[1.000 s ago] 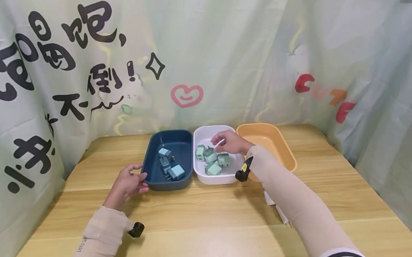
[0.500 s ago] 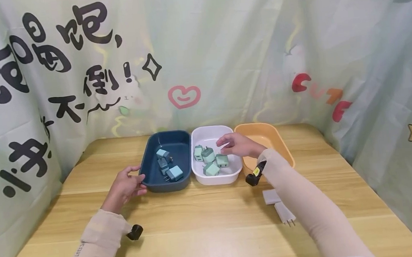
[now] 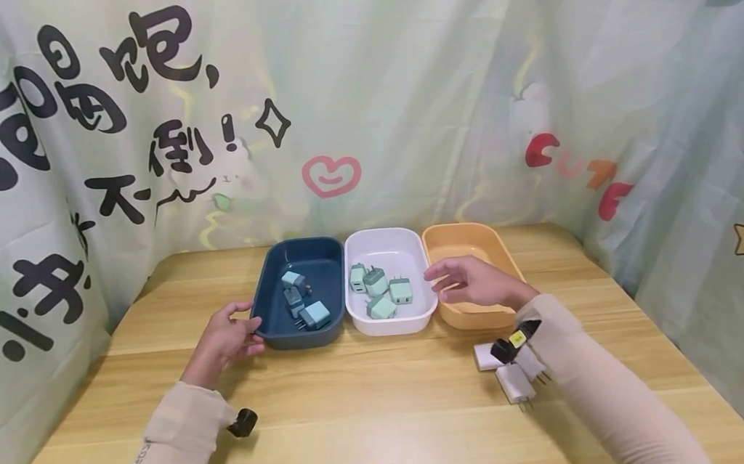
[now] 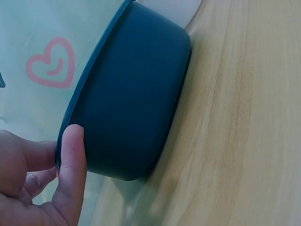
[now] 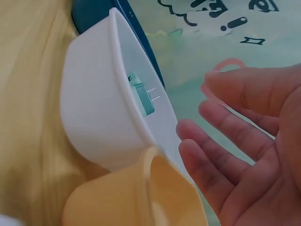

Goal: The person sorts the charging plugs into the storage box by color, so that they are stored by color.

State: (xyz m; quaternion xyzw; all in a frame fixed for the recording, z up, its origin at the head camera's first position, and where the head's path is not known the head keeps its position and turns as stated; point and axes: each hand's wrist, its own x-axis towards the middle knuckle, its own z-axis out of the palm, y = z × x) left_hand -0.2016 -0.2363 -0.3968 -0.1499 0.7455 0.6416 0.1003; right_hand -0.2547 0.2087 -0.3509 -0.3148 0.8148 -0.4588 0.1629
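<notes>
My left hand is at the left front corner of a dark blue bin, pinching its rim between thumb and fingers. Inside that bin lie several blue plug adapters. Beside it, a white bin holds several mint-green plug adapters; the right wrist view shows one green adapter with its prongs pointing up. My right hand hovers over an orange bin, fingers loosely bent and holding nothing. Its fingertips reach toward the white bin's right rim.
Several white plug adapters lie on the wooden table in front of the orange bin, partly under my right wrist in this view. The three bins stand side by side. A printed curtain hangs behind the table.
My right hand has withdrawn from over the white bin to the right, over the orange bin. The white adapters have come into fuller view. The left hand stays at the blue bin.
</notes>
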